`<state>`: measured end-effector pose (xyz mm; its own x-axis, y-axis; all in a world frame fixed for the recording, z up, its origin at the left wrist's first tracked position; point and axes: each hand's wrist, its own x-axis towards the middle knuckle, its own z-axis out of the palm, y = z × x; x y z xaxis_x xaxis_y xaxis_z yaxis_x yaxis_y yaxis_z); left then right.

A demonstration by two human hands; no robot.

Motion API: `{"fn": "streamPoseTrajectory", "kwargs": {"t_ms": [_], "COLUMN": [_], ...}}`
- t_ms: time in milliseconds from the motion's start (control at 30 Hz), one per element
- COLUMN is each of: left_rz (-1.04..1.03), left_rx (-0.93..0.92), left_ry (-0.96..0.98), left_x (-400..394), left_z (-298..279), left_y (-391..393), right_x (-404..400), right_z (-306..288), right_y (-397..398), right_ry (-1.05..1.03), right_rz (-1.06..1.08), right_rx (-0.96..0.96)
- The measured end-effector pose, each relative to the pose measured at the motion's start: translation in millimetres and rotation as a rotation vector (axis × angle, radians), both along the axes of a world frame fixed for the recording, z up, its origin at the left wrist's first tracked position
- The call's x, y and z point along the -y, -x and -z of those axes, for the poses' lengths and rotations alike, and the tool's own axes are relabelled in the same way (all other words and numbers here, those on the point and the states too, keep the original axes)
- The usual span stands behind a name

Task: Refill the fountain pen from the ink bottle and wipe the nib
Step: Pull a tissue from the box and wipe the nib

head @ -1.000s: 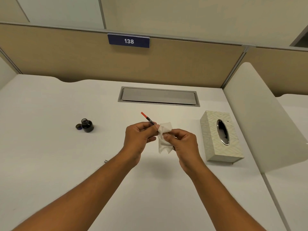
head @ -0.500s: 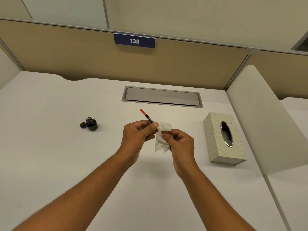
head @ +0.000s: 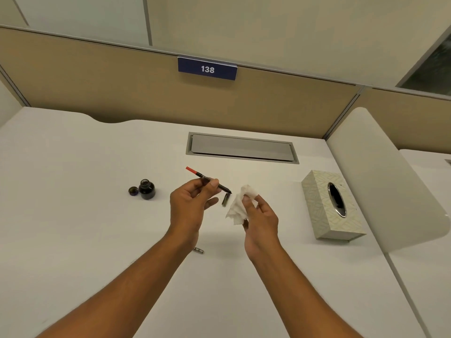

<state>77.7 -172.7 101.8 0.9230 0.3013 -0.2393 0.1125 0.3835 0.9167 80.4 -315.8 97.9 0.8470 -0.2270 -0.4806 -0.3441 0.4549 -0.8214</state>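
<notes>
Though my left hand (head: 190, 203) covers the middle of the fountain pen (head: 208, 179), I can make out both ends: a red tip sticking out up and to the left, and a dark nib end pointing down to the right. The thumb and fingers are curled round the slim barrel and pinch it above the desk (head: 73, 215). Just below the nib lies a small dark, cylinder-like piece (head: 226, 199) — I cannot tell what it is, nor whether it touches the pen. My right hand (head: 260, 215) pinches a crumpled white tissue (head: 240, 206), soft and creased, just beside the nib but apart from it; its lower folds are hidden behind my fingers. Well to the left stands the ink bottle (head: 147, 189), round, dark glass, open at the neck, with its cap (head: 132, 191) touching its side. A short metal part (head: 198, 250) peeks out from under my left forearm — mostly hidden. At the right sits a patterned tissue box (head: 317, 198) with a glossy oval slot.
</notes>
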Motion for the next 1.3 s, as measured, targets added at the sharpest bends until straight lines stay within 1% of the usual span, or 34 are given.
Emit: {"fn": "streamPoseTrajectory", "kwargs": {"t_ms": [100,200,400,500,533,667,733,867,933,1000,1067,1200,1233,1267,1300], "left_rz": [0.078,0.136,0.124,0.117,0.116,0.132,0.14,0.163,0.182,0.205,0.22,0.254,0.26,0.26,0.254], "left_rx": [0.007,-0.009,-0.04,-0.039,-0.041,-0.046,-0.044,-0.04,-0.033,-0.022,-0.008,0.024,0.029,0.032,0.033], "left_ry": [0.074,0.07,0.042,0.038,0.037,0.025,0.026,0.009,0.004,0.009,0.004,0.007,0.01,0.009,0.008], "left_x": [-20.1,-34.3,-64.3,-79.1,-83.5,-95.0,-97.0,-99.2,-100.9,-102.5,-104.1,-107.4,-108.3,-109.3,-109.9], "left_z": [-1.9,2.5,10.9,11.9,12.3,17.1,19.9,23.2,24.2,24.8,24.9,22.2,21.5,21.0,21.2], "left_y": [3.6,7.0,6.9,5.9,6.0,6.9,7.9,10.0,10.0,9.4,8.0,5.9,5.7,5.8,5.8], "right_x": [-23.6,-45.6,-74.8,-85.5,-88.7,-99.5,-100.6,-104.0,-106.4,-108.5,-110.9,-114.0,-114.0,-114.3,-114.5], "right_z": [-2.5,-9.8,-19.0,-23.3,-24.3,-18.2,-14.6,-13.2,-15.1,-16.9,-18.0,-20.4,-20.4,-20.4,-18.8], "right_y": [3.0,5.7,16.3,23.3,25.4,29.1,30.7,34.7,35.5,35.9,36.1,34.1,33.8,33.8,33.6], "right_ry": [-0.024,-0.074,-0.205,-0.304,-0.303,-0.057,0.021,0.176,0.27,0.315,0.278,-0.006,-0.04,-0.032,0.023], "right_rz": [0.03,0.019,-0.084,-0.088,-0.097,-0.159,-0.174,-0.307,-0.294,-0.257,-0.231,-0.224,-0.227,-0.227,-0.22], "right_rx": [-0.043,-0.057,0.015,0.038,0.043,0.093,0.116,0.122,0.133,0.146,0.133,0.029,0.028,0.041,0.069]}}
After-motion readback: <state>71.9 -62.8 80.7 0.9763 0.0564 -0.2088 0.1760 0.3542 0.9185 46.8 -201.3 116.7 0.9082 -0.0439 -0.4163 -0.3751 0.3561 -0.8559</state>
